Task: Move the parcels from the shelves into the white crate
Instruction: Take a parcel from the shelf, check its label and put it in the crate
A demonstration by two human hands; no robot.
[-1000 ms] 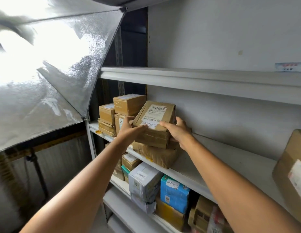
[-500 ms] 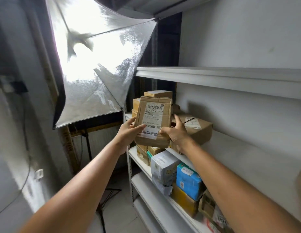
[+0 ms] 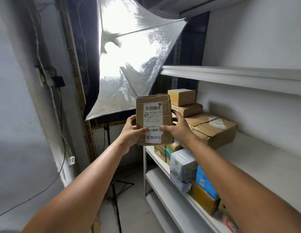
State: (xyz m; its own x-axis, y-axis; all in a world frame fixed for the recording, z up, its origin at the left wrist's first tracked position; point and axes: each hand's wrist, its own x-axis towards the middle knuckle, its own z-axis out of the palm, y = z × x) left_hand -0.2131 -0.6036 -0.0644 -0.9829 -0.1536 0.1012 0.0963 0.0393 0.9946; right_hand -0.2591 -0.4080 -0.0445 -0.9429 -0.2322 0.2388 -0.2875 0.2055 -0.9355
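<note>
I hold a brown cardboard parcel (image 3: 154, 119) with a white barcode label upright in the air, left of the shelf's end. My left hand (image 3: 132, 132) grips its left edge, thumb on the front. My right hand (image 3: 178, 129) grips its right edge the same way. More brown parcels stay on the middle shelf (image 3: 257, 158): a large taped box (image 3: 213, 130) and two smaller stacked boxes (image 3: 182, 97). The white crate is out of view.
The lower shelf (image 3: 156, 157) carries a white bagged parcel (image 3: 183, 167), a blue box (image 3: 203, 184) and yellow-brown boxes. A silver softbox light (image 3: 133, 64) on a stand (image 3: 116, 195) fills the corner to the left. A grey wall with cables runs along the left.
Both hands lifted the parcel off the stack on the middle shelf and drew it left, out past the shelf's end, turning it upright. The view swung left.
</note>
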